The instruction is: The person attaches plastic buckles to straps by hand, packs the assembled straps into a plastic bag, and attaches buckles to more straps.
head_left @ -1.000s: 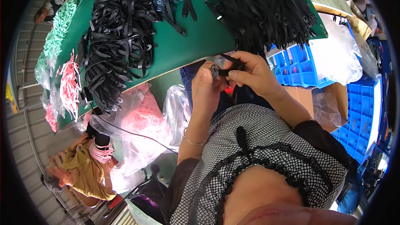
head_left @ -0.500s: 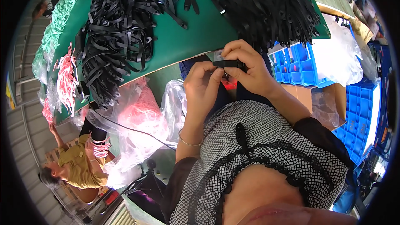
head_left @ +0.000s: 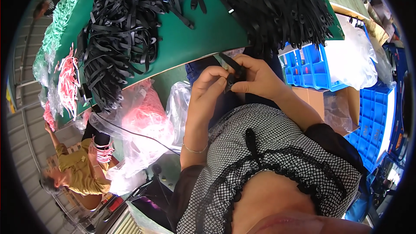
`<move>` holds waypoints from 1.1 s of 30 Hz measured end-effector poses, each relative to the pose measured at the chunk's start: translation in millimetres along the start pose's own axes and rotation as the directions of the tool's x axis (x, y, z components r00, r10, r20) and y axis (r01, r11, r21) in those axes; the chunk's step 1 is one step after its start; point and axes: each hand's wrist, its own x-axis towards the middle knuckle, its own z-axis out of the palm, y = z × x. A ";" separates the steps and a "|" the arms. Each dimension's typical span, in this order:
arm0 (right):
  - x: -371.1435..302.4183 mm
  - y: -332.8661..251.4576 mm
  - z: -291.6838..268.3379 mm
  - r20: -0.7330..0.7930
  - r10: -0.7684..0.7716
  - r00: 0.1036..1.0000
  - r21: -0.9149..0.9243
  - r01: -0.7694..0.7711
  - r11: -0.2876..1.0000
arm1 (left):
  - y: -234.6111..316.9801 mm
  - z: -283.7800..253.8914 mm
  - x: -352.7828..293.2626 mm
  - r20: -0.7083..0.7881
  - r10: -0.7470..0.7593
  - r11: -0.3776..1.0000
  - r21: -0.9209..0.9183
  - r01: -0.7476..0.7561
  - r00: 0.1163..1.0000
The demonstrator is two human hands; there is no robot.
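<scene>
Close to my body, beyond the table's near edge, both hands work on one black strap. My right hand is closed round it, thumb below and fingers curled over, with one end sticking up toward the table. The thumb and forefinger of my left hand pinch at the small dark lower end between the hands; its exact shape is hidden by the fingers. On the green table lie two heaps of similar black straps, a tangled left heap and a combed-out right heap.
Pink straps in a clear plastic bag stand below the table at left. Green straps lie at the far left. Blue crates and a cardboard box stand at right. A co-worker in a mustard shirt sits at lower left.
The strap has turned from lying level to slanting, its upper end now toward the table. Both hands have shifted slightly lower, and the left fingertips have moved to its lower end.
</scene>
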 end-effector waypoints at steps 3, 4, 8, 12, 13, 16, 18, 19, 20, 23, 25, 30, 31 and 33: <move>-0.3 -4.8 -3.4 -0.021 -0.043 0.999 -0.227 0.037 0.973 | 0.3 6.1 1.8 -0.018 -0.032 0.989 -0.148 0.029 0.999; -0.8 -5.6 -3.1 -0.022 -0.041 0.999 -0.227 0.035 0.973 | -0.7 7.5 1.7 -0.016 -0.047 0.980 -0.194 0.043 0.999; -2.5 -7.9 1.8 -0.044 -0.060 0.997 -0.135 0.053 0.989 | -5.5 2.2 3.4 0.124 -0.048 0.901 -0.424 0.097 0.991; -1.7 -2.3 -1.0 0.029 -0.215 0.976 -0.121 0.217 0.969 | -7.0 2.0 1.3 0.170 -0.006 0.896 -0.436 0.081 0.985; -1.5 -3.8 -0.7 0.028 -0.213 0.977 -0.120 0.215 0.969 | -5.8 2.9 0.5 0.126 -0.020 0.936 -0.345 0.062 0.992; -0.5 -5.6 0.4 0.010 -0.193 0.981 -0.203 0.191 0.960 | -3.7 3.0 -2.7 0.060 -0.047 0.979 -0.197 0.058 0.997; -0.1 -2.6 -2.5 0.035 -0.259 0.965 -0.291 0.257 0.921 | -2.8 5.2 -2.7 0.043 -0.066 0.987 -0.144 0.071 0.997; 0.5 -3.2 -4.0 0.034 -0.257 0.966 -0.292 0.256 0.922 | -2.5 8.0 -2.1 0.014 -0.077 0.990 -0.119 0.079 0.997; 1.8 -5.0 -5.4 0.074 -0.299 0.951 -0.378 0.304 0.874 | -2.2 9.3 -1.7 -0.016 -0.087 0.992 -0.094 0.085 0.996; 3.7 -3.6 -7.5 0.112 -0.312 0.943 -0.450 0.328 0.830 | -6.8 -3.5 -3.7 0.116 -0.152 0.988 -0.014 0.155 0.982; 3.6 -2.5 -5.6 0.105 -0.289 0.951 -0.443 0.306 0.843 | -8.0 -2.2 -4.2 0.097 -0.137 0.989 -0.040 0.141 0.986; 5.0 4.7 -8.6 0.087 -0.243 0.966 -0.302 0.258 0.918 | -5.3 -0.4 -5.4 0.045 -0.076 0.997 -0.021 0.077 0.996; 4.8 4.3 -7.2 0.087 -0.242 0.966 -0.302 0.257 0.918 | -2.9 1.7 -6.1 0.030 -0.077 0.997 -0.003 0.077 0.997; 4.5 2.1 -1.9 0.027 -0.143 0.989 -0.062 0.145 0.987 | -0.7 3.7 -6.4 0.016 -0.078 0.997 0.014 0.078 0.997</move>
